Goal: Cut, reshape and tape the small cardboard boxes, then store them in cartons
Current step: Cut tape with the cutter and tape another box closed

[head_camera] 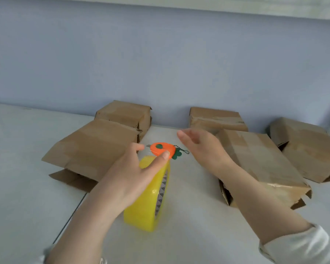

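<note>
Facing a blue wall [160,63] across a smooth white table [189,235]. Reaching between five creased, taped brown cardboard boxes [91,145]. Partly covering an upright glossy yellow tape roll [147,212] with the left hand [133,174], pinching a rounded orange cutter [161,148]. Holding the right hand [200,147] flat, empty.

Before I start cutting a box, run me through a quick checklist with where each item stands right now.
1. Cutter in hand: ok, left hand pinches the orange cutter.
2. Blade out: ok, a grey tip shows at its left end.
3. Other hand off the blade: ok, right hand is open, not touching the cutter.
4. Box held steady: not ok, neither hand grips a cardboard box.
5. Tape nearby: ok, yellow tape roll stands on edge under the left hand.
6. Storage carton ready: cannot tell, none in view.
</note>
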Motion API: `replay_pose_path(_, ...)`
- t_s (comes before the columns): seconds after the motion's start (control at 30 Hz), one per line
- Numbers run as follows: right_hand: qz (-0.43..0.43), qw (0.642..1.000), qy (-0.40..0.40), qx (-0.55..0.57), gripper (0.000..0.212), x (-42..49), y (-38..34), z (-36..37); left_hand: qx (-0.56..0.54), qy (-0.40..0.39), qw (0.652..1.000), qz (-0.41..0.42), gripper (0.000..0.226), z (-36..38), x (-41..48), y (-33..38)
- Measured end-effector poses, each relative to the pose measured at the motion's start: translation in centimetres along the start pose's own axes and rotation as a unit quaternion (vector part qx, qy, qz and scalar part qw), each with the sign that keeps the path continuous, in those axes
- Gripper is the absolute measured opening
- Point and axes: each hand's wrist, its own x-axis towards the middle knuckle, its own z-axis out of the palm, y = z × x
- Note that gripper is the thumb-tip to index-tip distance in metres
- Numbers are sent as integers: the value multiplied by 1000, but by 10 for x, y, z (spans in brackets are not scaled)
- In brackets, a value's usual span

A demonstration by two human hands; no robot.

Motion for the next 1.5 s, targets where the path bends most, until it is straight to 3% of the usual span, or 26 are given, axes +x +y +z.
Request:
replay_pose_path(0.13, -53, 990, 121, -47, 36, -35, 30, -61, 78, 30, 996, 21, 64, 6, -3, 2)
replay_pose_path(0.23, -116, 969, 163, -149, 40, -60, 66, -100, 169, 124, 976, 61, 56, 11, 2, 10)
replay_pose_path(0.3, -139, 964, 143, -174, 44, -70, 91, -113, 200, 168, 960, 102, 45, 16, 7, 16)
replay_pose_path(0.43, -167, 965, 85, -185, 60, -79, 119, -111, 230, 170, 948, 141, 35, 37, 12, 27)
replay_pose_path(0.53, -213, 937, 59, -269, 68, -80, 131, -115, 234, 227, 922, 208, 36, 55, 12, 32)
replay_pose_path(0.6, -237, 908, 39, -344, 77, -80, 137, -117, 166, 206, 926, 269, 47, 74, 4, 46)
replay_pose_path(0.67, -243, 896, 18, -372, 80, -80, 139, -118, 117, 135, 921, 345, 57, 102, -4, 66)
replay_pose_path(0.77, -256, 885, -38, -388, 83, -77, 141, -120, 149, 3, 910, 388, 71, 145, -5, 87)
replay_pose_path(0.83, -239, 925, -54, -292, 90, -79, 142, -126, 156, -81, 935, 307, 76, 161, 5, 86)
replay_pose_path(0.9, -106, 986, -100, -75, 89, -88, 133, -135, 34, -115, 966, 228, 80, 162, 8, 84)
replay_pose_path(0.93, -46, 995, -86, 27, 87, -91, 131, -139, -48, -98, 975, 192, 78, 160, 7, 86)
replay_pose_path(1.03, 65, 984, -33, 165, 79, -92, 135, -136, -196, -90, 972, 90, 60, 156, 6, 81)
replay_pose_path(1.13, 111, 944, -18, 310, 62, -94, 139, -124, -253, -187, 948, 50, 81, 163, 1, 69)
replay_pose_path(1.2, 123, 917, 7, 378, 57, -98, 140, -123, -254, -179, 948, 74, 83, 158, -12, 82)
replay_pose_path(1.27, 144, 894, -1, 425, 51, -107, 142, -124, -222, -141, 957, 120, 79, 148, -24, 99)
replay_pose_path(1.33, 153, 895, -22, 418, 46, -122, 139, -121, -159, -113, 966, 168, 76, 137, -35, 110)
replay_pose_path(1.43, 188, 929, -62, 312, 60, -142, 138, -122, 0, -135, 964, 230, 74, 137, -51, 119)
replay_pose_path(1.5, 200, 955, -38, 217, 67, -141, 131, -131, 130, -130, 939, 291, 65, 148, -56, 117)
